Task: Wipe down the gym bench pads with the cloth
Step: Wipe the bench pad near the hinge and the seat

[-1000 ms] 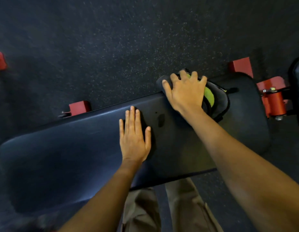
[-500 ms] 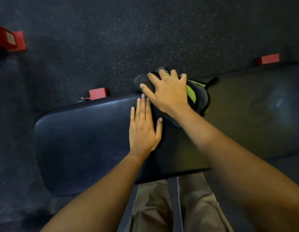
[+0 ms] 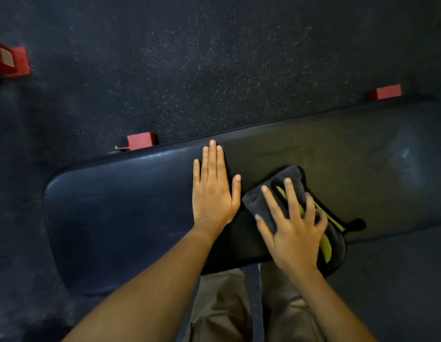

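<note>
A long dark pad (image 3: 115, 218) runs from left to right across the view. The left hand (image 3: 212, 191) lies flat on the pad near its middle. Its fingers are straight and close together, the thumb sticks out to the side, and the fingertips reach almost to the far edge. Just to the right of it is the cloth (image 3: 294, 178). The cloth is dark grey with some bright green showing in its folds. It sits bunched up on the near part of the pad, and its lower end hangs a little over the near edge. The right hand (image 3: 292, 230) presses down on top of the cloth with its fingers spread wide; it looks a bit blurry. The two hands are close but do not touch. Under the pad is a dark speckled floor (image 3: 190, 70). Two red blocks (image 3: 140, 141) peek out along the pad's far edge. Tan trousers (image 3: 222, 304) show below the arms.
</note>
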Action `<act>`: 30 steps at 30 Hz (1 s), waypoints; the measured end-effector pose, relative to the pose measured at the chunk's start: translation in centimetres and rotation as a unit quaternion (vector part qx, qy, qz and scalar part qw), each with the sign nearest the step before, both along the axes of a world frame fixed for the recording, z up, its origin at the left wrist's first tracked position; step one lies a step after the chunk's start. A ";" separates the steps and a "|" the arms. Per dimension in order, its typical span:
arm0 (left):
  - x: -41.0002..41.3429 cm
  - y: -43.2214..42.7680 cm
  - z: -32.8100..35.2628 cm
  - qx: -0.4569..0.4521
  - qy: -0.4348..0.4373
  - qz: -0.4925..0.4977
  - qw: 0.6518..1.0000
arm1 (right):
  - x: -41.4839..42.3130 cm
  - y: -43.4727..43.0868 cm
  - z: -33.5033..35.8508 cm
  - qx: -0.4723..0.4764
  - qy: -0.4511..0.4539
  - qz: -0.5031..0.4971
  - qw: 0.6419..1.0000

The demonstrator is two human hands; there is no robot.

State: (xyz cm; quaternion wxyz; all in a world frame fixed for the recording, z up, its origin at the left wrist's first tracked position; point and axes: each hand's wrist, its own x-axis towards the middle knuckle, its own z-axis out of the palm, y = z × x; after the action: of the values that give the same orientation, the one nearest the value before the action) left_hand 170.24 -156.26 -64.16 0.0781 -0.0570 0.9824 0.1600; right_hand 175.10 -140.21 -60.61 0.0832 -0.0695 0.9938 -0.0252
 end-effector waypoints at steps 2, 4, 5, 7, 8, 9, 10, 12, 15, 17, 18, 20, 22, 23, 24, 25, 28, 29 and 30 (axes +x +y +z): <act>0.0 0.1 -0.1 -0.009 -0.001 -0.002 1.000 | -3.3 -2.0 -0.5 0.010 0.011 -0.013 1.000; 0.0 0.0 -0.1 -0.008 -0.001 0.000 1.000 | -8.3 -4.6 -0.9 -0.002 0.017 -0.022 1.000; 0.0 0.0 -0.1 -0.005 -0.002 -0.001 1.000 | -10.9 -5.8 -0.9 -0.010 0.014 -0.023 1.000; 0.0 0.0 0.0 0.004 -0.001 -0.001 1.000 | -14.7 -7.1 -1.1 -0.021 -0.021 -0.018 0.999; 0.0 -0.1 0.0 0.006 0.000 -0.001 1.000 | -15.4 -7.2 -1.2 -0.021 -0.032 -0.010 0.999; 0.1 -0.1 0.0 0.007 -0.001 -0.001 1.000 | -15.1 -6.8 -1.1 -0.021 -0.024 -0.003 0.999; 0.1 -0.1 0.0 0.007 -0.001 -0.003 1.000 | -14.1 -6.1 -0.9 -0.019 0.002 0.002 1.000; 0.1 -0.2 -0.1 0.008 0.004 -0.004 1.000 | -9.7 -4.0 -0.5 -0.013 0.029 0.004 0.999; 0.1 -0.2 -0.1 0.009 0.006 -0.003 1.000 | -1.8 -0.8 0.0 -0.009 0.016 -0.011 1.000; 0.1 -0.1 -0.2 0.007 0.007 -0.002 1.000 | -0.2 -0.2 -0.1 -0.002 0.018 -0.014 1.000; 0.1 -0.1 -0.2 0.004 0.009 -0.001 1.000 | -1.0 -0.4 -0.2 0.006 0.019 -0.013 1.000; 0.1 0.0 -0.2 0.001 0.008 -0.006 1.000 | -4.1 -2.0 -0.8 0.016 0.027 -0.026 0.999; 0.1 -0.1 -0.2 -0.002 0.010 -0.006 1.000 | -9.3 -4.1 -1.0 -0.002 0.032 -0.052 0.998; 0.0 -0.1 -0.1 -0.002 0.010 -0.006 1.000 | -11.9 -5.1 -1.1 -0.012 0.020 -0.066 0.998; 0.1 0.0 -0.1 0.000 0.010 -0.006 1.000 | -13.8 -5.7 -1.1 -0.018 0.006 -0.076 0.997; 0.1 -0.1 -0.1 0.001 0.012 -0.006 1.000 | -15.0 -6.0 -1.2 -0.022 -0.006 -0.077 0.997; 0.2 -0.1 0.0 0.011 0.016 -0.007 1.000 | -12.7 -4.8 -0.9 -0.019 0.023 -0.026 0.999; 0.2 -0.1 0.0 0.015 0.018 -0.006 1.000 | -10.3 -3.8 -0.6 -0.017 0.031 -0.008 0.999; 0.2 -0.1 0.0 0.019 0.021 -0.004 1.000 | -7.5 -2.7 -0.5 -0.019 0.031 0.001 0.999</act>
State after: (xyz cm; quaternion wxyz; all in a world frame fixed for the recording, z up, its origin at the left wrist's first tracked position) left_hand 170.46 -156.35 -64.14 0.0593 -0.0482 0.9808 0.1793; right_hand 167.61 -142.89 -61.07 0.0514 -0.0724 0.9951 -0.0424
